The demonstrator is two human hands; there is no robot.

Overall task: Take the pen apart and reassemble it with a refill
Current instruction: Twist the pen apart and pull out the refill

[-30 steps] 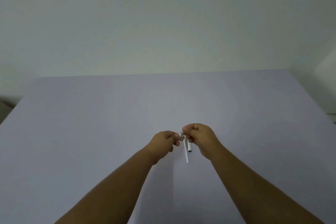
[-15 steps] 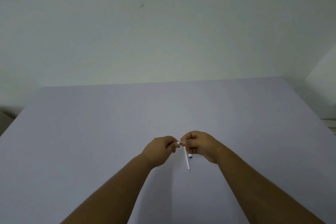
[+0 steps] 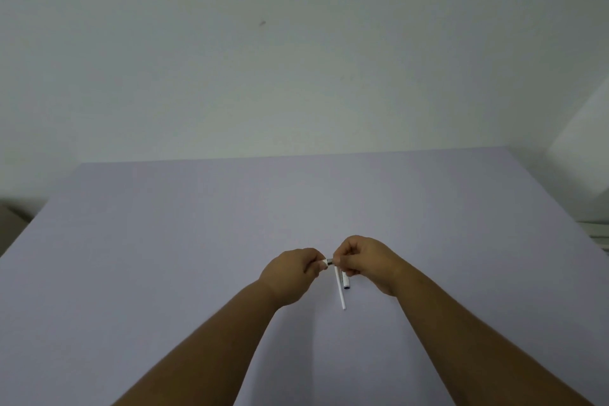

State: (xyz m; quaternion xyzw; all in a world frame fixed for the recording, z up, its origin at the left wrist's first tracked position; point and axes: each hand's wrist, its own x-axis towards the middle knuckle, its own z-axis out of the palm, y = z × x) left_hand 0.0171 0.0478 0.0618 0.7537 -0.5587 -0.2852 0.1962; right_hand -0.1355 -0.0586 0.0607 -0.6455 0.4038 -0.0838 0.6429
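A short white pen part with a dark band (image 3: pixel 329 262) is pinched between both hands above the lavender table (image 3: pixel 197 224). My left hand (image 3: pixel 293 273) grips its left end and my right hand (image 3: pixel 365 262) grips its right end; most of the part is hidden by the fingers. A thin white refill (image 3: pixel 340 290) hangs down toward me from under the right fingers. Beside it a shorter, thicker white pen piece with a dark end (image 3: pixel 346 282) also sticks out below my right hand.
The table fills the lower view, with its far edge against a plain pale wall (image 3: pixel 296 59). A white block (image 3: pixel 586 158) stands at the right beyond the table's corner.
The view has tilted up, so hands and table sit lower in frame. Both hands keep the same pinch on the small pen part; the refill still hangs below the right hand.
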